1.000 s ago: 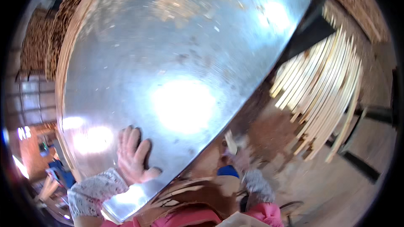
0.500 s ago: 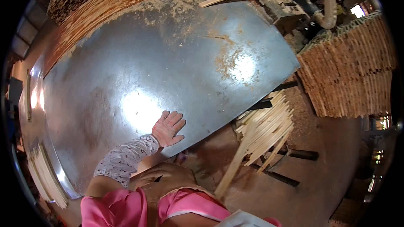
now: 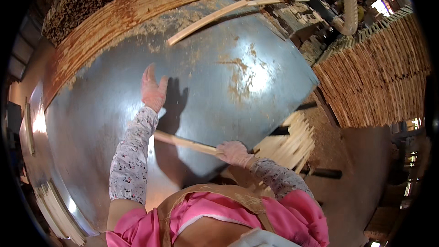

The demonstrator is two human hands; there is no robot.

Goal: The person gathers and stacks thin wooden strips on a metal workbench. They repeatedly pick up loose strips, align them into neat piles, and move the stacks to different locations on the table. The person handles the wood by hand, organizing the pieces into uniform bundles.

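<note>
On the sheet-metal table (image 3: 91,123), the left hand (image 3: 153,90) lies flat, fingers together (thumb apart). The right hand (image 3: 234,152) grips one end of a wooden strip (image 3: 185,142) lying across the near edge, fingers curled round it.

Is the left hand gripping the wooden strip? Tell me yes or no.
No: the left hand lies flat on the metal table, while the right hand holds the wooden strip.

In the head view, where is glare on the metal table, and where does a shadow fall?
Head view: bright glare on the metal table right of centre and at its left edge; the left hand casts a dark shadow just to its right; straight edges bend near the rim.
</note>
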